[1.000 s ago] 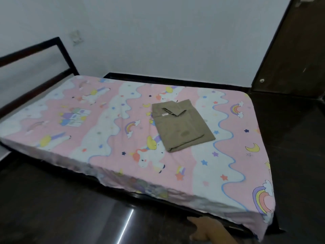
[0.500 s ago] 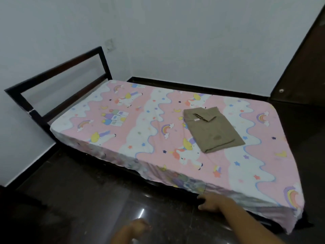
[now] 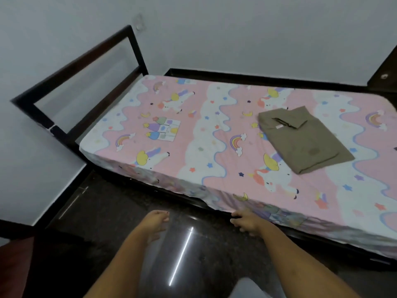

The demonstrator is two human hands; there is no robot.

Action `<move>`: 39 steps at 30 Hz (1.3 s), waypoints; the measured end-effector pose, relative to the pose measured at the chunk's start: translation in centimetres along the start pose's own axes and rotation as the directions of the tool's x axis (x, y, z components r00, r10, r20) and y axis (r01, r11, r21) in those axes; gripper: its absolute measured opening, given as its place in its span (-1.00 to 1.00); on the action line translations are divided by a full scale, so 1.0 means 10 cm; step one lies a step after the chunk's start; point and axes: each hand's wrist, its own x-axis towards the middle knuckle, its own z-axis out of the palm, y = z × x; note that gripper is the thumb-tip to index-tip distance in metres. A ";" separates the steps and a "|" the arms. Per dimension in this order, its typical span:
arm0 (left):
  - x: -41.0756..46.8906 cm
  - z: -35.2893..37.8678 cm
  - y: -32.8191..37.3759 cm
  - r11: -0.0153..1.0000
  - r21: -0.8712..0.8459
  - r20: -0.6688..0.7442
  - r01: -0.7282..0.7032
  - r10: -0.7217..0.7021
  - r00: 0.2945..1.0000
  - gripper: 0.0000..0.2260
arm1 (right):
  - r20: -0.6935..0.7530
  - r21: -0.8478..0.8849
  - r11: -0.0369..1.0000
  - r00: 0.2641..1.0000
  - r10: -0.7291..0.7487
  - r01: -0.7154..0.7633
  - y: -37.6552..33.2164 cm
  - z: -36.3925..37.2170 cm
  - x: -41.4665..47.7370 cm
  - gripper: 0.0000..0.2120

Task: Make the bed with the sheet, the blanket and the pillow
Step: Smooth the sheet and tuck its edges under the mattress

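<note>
At the far left of the frame a white wall meets a dark, glossy floor that carries a streak of reflected light. A dark bed frame with an open headboard rises at upper left. The left hand hovers above the floor at lower centre, fingers loosely curled, holding nothing. The right hand touches the sheet's hanging edge at the near side of the bed, fingers spread. The sheet, pink and white with rainbows and unicorns, covers the mattress. A folded olive-brown blanket lies on it at right. A dark door edge shows at upper right.
</note>
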 end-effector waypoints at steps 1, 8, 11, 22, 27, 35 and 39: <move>0.14 0.04 0.08 1.000 0.001 0.015 0.005 -0.005 1.000 -0.88 | -0.017 0.074 0.997 0.999 0.027 -0.025 0.00 0.02 0.14 -0.57; 1.39 0.42 0.57 0.997 0.062 0.090 0.049 -0.055 0.994 -0.91 | -0.109 0.577 0.801 0.956 0.273 -0.162 0.01 0.19 1.28 -0.61; 1.95 0.59 0.61 0.986 0.111 0.142 0.121 -0.136 0.980 -0.94 | -0.085 0.743 0.633 0.908 0.410 -0.216 0.07 0.30 1.78 -0.61; 3.31 0.59 0.23 0.942 0.147 0.131 0.302 -0.321 0.938 -0.81 | 0.098 0.995 -0.035 0.823 0.560 -0.095 -0.02 0.79 2.80 -0.59; 3.86 0.70 0.10 0.946 0.128 0.221 0.299 -0.321 0.921 -0.63 | 0.035 0.984 -0.168 0.856 0.516 0.061 0.00 1.03 3.33 -0.65; 4.60 0.55 -0.19 0.949 0.056 0.344 0.309 -0.309 0.887 -0.55 | -0.062 0.847 -0.423 0.851 0.522 0.321 -0.12 1.52 4.08 -0.72; 4.77 0.47 -0.26 0.945 0.019 0.326 0.328 -0.316 0.891 -0.58 | -0.108 0.815 -0.415 0.810 0.576 0.404 -0.12 1.57 4.21 -0.86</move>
